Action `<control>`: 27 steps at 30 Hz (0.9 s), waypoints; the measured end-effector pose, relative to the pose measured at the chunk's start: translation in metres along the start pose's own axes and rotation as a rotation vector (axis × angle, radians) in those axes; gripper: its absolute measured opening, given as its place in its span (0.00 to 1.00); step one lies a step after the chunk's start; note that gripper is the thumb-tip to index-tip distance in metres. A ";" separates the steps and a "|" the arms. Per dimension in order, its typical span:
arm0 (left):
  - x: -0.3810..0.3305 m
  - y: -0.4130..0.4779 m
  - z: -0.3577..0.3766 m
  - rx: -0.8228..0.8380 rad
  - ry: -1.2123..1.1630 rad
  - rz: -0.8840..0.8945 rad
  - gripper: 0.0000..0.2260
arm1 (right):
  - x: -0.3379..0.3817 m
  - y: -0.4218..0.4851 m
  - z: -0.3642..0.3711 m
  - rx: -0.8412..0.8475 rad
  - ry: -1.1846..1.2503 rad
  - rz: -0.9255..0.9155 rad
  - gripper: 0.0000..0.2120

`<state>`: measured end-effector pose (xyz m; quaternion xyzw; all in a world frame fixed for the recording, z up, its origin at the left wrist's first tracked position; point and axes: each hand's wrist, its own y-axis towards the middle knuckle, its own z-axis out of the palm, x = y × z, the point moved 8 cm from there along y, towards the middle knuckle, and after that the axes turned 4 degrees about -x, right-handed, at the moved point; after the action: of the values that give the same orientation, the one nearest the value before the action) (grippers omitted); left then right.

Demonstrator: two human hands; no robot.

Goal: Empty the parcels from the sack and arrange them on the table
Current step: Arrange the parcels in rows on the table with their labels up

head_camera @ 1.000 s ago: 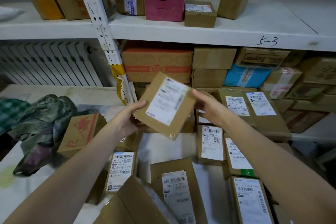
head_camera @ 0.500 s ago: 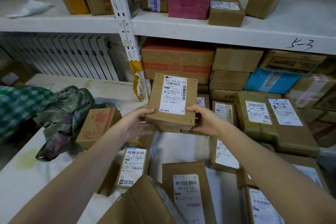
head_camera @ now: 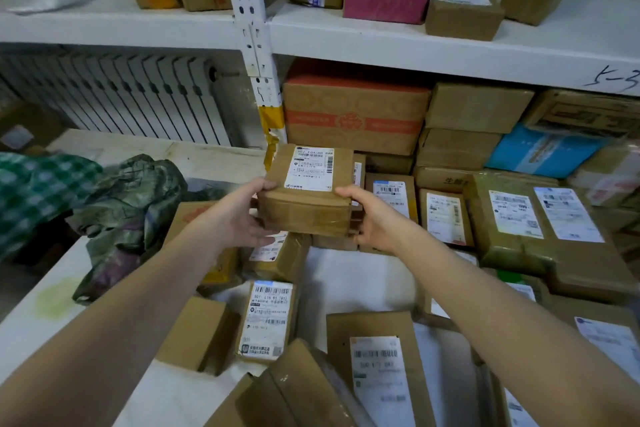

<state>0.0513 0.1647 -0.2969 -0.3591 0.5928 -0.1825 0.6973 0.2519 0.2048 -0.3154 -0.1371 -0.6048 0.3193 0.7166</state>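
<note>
Setting a small brown taped cardboard parcel into the far row.
Head view: left hand and right hand clasp its sides, fingers curled round the edges, over boxes at the far middle of the white table; best lowered level, label up, square beside its neighbours.

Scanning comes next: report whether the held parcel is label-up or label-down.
Label-up. The held parcel shows its white label on the top face, with the left hand and right hand gripping its sides.

hands gripping parcel, table
</note>
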 end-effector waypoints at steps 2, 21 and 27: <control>-0.015 0.005 -0.006 0.019 0.016 -0.014 0.28 | 0.011 0.004 0.011 -0.029 -0.019 -0.014 0.13; -0.085 0.085 -0.068 0.007 0.157 -0.019 0.26 | 0.029 0.060 0.091 -0.149 0.045 0.007 0.20; -0.091 0.103 -0.081 -0.067 0.207 -0.003 0.28 | 0.023 0.078 0.091 -0.138 -0.019 0.008 0.35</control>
<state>-0.0651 0.2730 -0.3101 -0.3623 0.6670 -0.1998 0.6196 0.1442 0.2610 -0.3225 -0.1853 -0.6317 0.2809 0.6984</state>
